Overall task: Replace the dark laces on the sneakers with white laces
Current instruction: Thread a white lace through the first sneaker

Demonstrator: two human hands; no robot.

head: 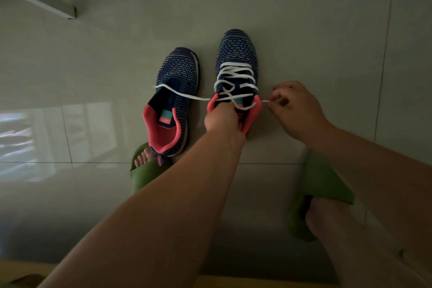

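1. On the pale tiled floor (304, 30), two navy knit sneakers with coral collars stand side by side, toes pointing away from me.
2. My left hand (222, 119) grips the collar of the right-hand sneaker (236, 54), which carries a white flat lace (233, 72).
3. My right hand (297, 110) pinches one lace end just beside that sneaker.
4. The other lace end trails across the unlaced left-hand sneaker (180, 68).
5. My feet wear green slides (327, 182).

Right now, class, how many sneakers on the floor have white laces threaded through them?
1. The right sneaker carries the white lace; its loose end trails across the left sneaker, which shows no laces of its own.
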